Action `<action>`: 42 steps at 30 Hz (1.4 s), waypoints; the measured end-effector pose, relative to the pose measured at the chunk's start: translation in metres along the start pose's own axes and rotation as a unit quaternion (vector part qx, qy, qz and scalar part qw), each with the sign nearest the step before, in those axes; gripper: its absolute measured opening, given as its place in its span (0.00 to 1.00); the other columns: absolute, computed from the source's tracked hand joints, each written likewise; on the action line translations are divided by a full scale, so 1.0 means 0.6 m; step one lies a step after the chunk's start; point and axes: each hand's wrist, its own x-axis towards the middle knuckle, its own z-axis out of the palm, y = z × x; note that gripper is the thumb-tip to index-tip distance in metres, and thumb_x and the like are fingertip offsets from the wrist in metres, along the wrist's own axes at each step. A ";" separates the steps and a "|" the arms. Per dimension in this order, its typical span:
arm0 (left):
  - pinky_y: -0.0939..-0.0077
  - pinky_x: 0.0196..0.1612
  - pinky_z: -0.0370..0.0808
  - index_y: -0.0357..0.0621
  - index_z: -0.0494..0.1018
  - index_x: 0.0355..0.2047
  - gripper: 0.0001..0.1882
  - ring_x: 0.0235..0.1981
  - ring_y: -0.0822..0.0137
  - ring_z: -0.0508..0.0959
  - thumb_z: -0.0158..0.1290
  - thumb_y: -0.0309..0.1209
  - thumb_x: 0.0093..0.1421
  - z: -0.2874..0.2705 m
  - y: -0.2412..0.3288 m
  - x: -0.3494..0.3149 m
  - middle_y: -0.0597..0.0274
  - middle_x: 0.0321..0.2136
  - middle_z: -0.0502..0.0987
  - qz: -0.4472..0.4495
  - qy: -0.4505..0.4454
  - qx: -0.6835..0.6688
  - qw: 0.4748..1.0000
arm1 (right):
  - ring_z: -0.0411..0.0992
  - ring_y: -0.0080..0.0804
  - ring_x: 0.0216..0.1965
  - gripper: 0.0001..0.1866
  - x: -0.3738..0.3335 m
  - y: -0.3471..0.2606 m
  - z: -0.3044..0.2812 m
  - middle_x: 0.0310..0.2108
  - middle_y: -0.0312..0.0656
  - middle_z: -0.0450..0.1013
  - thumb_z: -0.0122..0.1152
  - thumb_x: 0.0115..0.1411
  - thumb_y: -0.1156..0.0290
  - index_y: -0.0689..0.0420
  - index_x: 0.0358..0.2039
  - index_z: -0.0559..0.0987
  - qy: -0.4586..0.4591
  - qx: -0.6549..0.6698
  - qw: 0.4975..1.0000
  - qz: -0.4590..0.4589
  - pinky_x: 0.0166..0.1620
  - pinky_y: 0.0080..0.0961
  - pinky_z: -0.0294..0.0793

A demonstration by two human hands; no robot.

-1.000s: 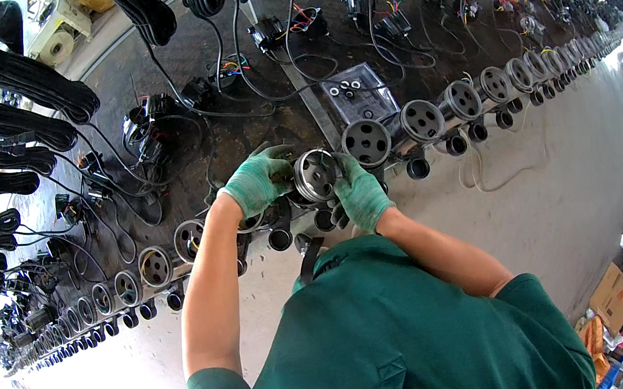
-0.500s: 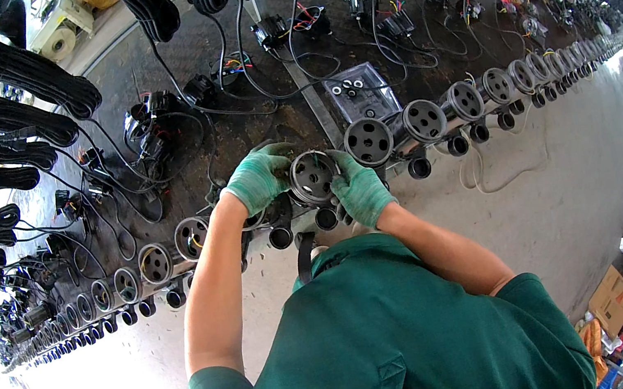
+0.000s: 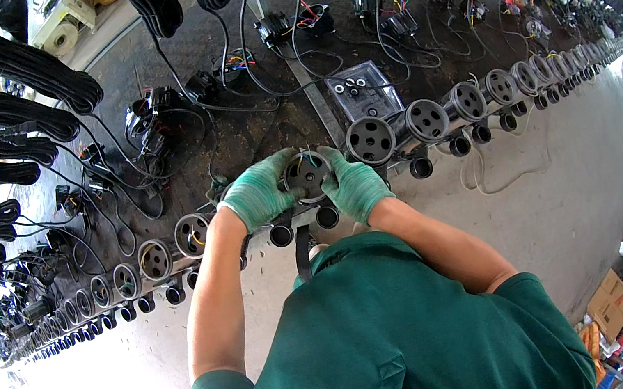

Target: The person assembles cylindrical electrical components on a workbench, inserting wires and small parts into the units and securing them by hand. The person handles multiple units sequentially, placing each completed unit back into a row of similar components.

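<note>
A round black housing (image 3: 310, 180) with a raised rim and a recessed inner disc stands at the table's near edge. Blue and yellow wires stick up at its far rim. My left hand (image 3: 257, 193), in a pale green knit glove, is closed around the housing's left side, the thumb lying over the rim. From the right, my gloved right hand (image 3: 358, 186) grips the same housing, fingers at its far right rim. Beside it on the right is another black housing (image 3: 370, 141) with several holes in its disc. A short black pipe mouth (image 3: 327, 217) shows below the held housing.
Similar housings (image 3: 155, 260) line the table edge to both sides. A clear plastic box (image 3: 363, 92) with small rings lies beyond my hands. Motors with coloured wires (image 3: 273, 30) and coiled black cables (image 3: 27, 69) cover the dark table (image 3: 267, 131). Cardboard (image 3: 610, 302) lies far right.
My left hand has shifted right and closed further over the housing's rim. Blue and yellow wires now stand out at the housing's far side. My right hand has moved slightly left.
</note>
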 end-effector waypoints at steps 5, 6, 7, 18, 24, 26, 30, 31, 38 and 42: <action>0.60 0.59 0.78 0.39 0.72 0.64 0.34 0.55 0.44 0.81 0.68 0.31 0.56 0.036 -0.016 0.016 0.44 0.56 0.80 -0.018 0.049 0.065 0.997 | 0.81 0.64 0.40 0.30 0.004 0.024 0.014 0.36 0.63 0.81 0.57 0.68 0.61 0.49 0.70 0.67 0.041 0.019 0.998 -0.044 0.46 0.59 0.79; 0.59 0.59 0.79 0.39 0.73 0.63 0.34 0.54 0.43 0.81 0.68 0.31 0.56 0.039 -0.010 0.021 0.44 0.55 0.80 -0.022 0.056 0.084 0.995 | 0.81 0.64 0.41 0.30 0.004 0.030 0.019 0.36 0.63 0.81 0.56 0.68 0.61 0.49 0.69 0.67 0.045 0.024 0.998 -0.045 0.46 0.59 0.79; 0.58 0.58 0.79 0.39 0.74 0.61 0.32 0.54 0.43 0.81 0.68 0.31 0.56 0.044 -0.006 0.024 0.44 0.55 0.80 -0.023 0.078 0.078 0.994 | 0.81 0.65 0.41 0.29 0.003 0.033 0.022 0.36 0.63 0.81 0.56 0.68 0.61 0.49 0.69 0.67 0.048 0.030 0.997 -0.045 0.46 0.59 0.79; 0.53 0.61 0.75 0.40 0.83 0.44 0.17 0.59 0.45 0.78 0.65 0.36 0.56 0.087 0.015 0.022 0.48 0.60 0.79 0.019 0.207 0.240 0.948 | 0.80 0.65 0.42 0.26 -0.004 0.041 0.027 0.37 0.64 0.81 0.56 0.69 0.63 0.55 0.66 0.70 0.080 0.063 0.993 -0.065 0.46 0.60 0.79; 0.51 0.65 0.69 0.44 0.84 0.44 0.16 0.62 0.48 0.76 0.64 0.37 0.57 0.128 0.001 0.024 0.52 0.60 0.80 -0.011 0.248 0.312 0.917 | 0.80 0.65 0.40 0.26 -0.001 0.040 0.026 0.35 0.63 0.81 0.56 0.69 0.63 0.53 0.65 0.71 0.086 0.057 0.992 -0.067 0.44 0.61 0.79; 0.51 0.66 0.69 0.44 0.84 0.44 0.16 0.63 0.49 0.76 0.63 0.37 0.58 0.130 0.001 0.027 0.53 0.59 0.80 -0.015 0.244 0.296 0.924 | 0.80 0.66 0.39 0.26 -0.001 0.039 0.024 0.35 0.63 0.81 0.56 0.69 0.62 0.52 0.65 0.71 0.079 0.053 0.993 -0.065 0.43 0.61 0.79; 0.52 0.66 0.68 0.45 0.84 0.45 0.16 0.64 0.50 0.75 0.62 0.37 0.60 0.130 0.004 0.028 0.55 0.58 0.81 -0.029 0.246 0.278 0.928 | 0.80 0.65 0.39 0.26 0.000 0.035 0.021 0.35 0.63 0.81 0.56 0.68 0.63 0.50 0.66 0.71 0.069 0.061 0.994 -0.059 0.43 0.61 0.78; 0.51 0.66 0.68 0.45 0.84 0.46 0.15 0.64 0.50 0.75 0.61 0.37 0.60 0.131 0.004 0.028 0.55 0.58 0.81 -0.023 0.252 0.287 0.924 | 0.80 0.65 0.39 0.26 0.001 0.035 0.020 0.35 0.63 0.81 0.56 0.68 0.63 0.50 0.66 0.70 0.067 0.068 0.993 -0.065 0.43 0.61 0.78; 0.50 0.68 0.66 0.45 0.83 0.44 0.14 0.63 0.51 0.76 0.60 0.36 0.61 0.132 0.004 0.024 0.56 0.57 0.81 -0.024 0.247 0.321 0.914 | 0.80 0.65 0.41 0.25 0.007 0.042 0.032 0.36 0.63 0.81 0.55 0.68 0.63 0.49 0.65 0.71 0.072 0.071 0.993 -0.067 0.45 0.61 0.78; 0.50 0.65 0.69 0.43 0.82 0.43 0.13 0.59 0.48 0.78 0.62 0.34 0.60 0.117 0.003 0.033 0.53 0.55 0.82 0.036 0.300 0.273 0.913 | 0.80 0.65 0.41 0.24 0.006 0.036 0.025 0.36 0.63 0.81 0.55 0.69 0.63 0.49 0.65 0.72 0.071 0.069 0.993 -0.059 0.46 0.61 0.78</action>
